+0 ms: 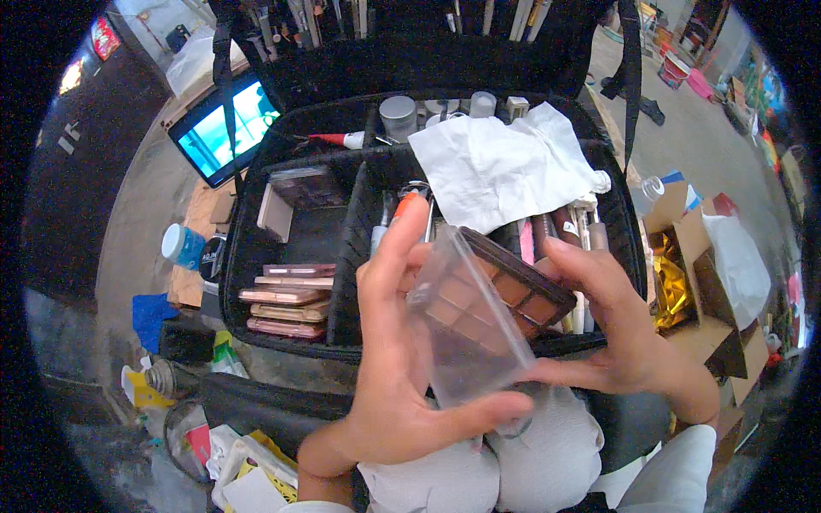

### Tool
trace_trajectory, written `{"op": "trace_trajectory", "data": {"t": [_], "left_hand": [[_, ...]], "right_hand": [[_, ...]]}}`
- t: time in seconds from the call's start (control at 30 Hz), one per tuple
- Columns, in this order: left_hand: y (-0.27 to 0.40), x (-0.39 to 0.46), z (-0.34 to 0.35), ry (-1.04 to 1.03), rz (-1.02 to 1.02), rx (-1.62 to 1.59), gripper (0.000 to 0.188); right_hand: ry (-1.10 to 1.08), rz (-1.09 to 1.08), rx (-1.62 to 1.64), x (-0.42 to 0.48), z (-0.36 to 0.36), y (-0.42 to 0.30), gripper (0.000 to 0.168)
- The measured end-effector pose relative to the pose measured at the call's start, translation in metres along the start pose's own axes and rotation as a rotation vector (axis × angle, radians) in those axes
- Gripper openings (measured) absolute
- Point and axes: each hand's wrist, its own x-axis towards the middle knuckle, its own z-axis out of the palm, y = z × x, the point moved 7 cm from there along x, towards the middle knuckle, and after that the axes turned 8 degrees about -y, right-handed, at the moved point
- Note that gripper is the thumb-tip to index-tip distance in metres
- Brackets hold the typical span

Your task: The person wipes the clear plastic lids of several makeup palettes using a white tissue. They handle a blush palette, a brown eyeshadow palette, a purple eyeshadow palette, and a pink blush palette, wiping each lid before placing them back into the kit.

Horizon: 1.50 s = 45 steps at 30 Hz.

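Observation:
A makeup palette with several brown and tan pans is held over my lap, its clear plastic lid tilted up in front of it. My left hand grips the lid side, with its thumb along the lower edge. On the right, my right hand holds the dark frame between thumb and fingers. Part of the pans shows only through the cloudy lid. Just beyond is an open black makeup case with padded dividers. A white tissue lies across its contents, above several tubes and pencils.
Several pink compacts are stacked in the case's left compartment. A lit tablet leans at the far left, near a blue jar. To the right stands an open cardboard box with gold foil. Brushes line the case lid.

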Motion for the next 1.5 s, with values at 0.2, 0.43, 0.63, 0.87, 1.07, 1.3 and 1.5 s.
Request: {"op": "trace_trajectory", "data": {"t": [0.2,0.43,0.63,0.87,1.07,1.3,1.5], "left_hand": [[0.014,-0.008,0.005,-0.056,0.206,0.583,0.117],[0.027,-0.005,0.015,-0.036,0.234,0.828,0.106],[0.025,-0.005,0.022,-0.028,0.249,0.971,0.102],[0.033,-0.008,0.031,0.010,0.404,1.511,0.044],[0.049,0.019,-0.051,-0.079,0.253,1.476,0.049],[0.019,0.031,-0.135,-0.499,-0.236,1.300,0.027],[-0.005,0.033,-0.134,-0.708,-0.385,1.223,0.028]], "right_hand": [[-0.127,0.106,0.232,0.003,0.005,0.003,0.074],[-0.191,0.192,0.352,0.006,0.001,-0.011,0.061],[-0.142,0.232,0.308,0.004,0.003,-0.010,0.052],[0.073,0.305,0.585,0.000,0.004,0.001,0.057],[0.085,0.344,0.595,-0.010,-0.011,0.012,0.054],[0.270,0.418,0.421,-0.025,-0.035,0.017,0.052],[0.243,0.446,0.442,-0.027,-0.022,0.019,0.053]]}}
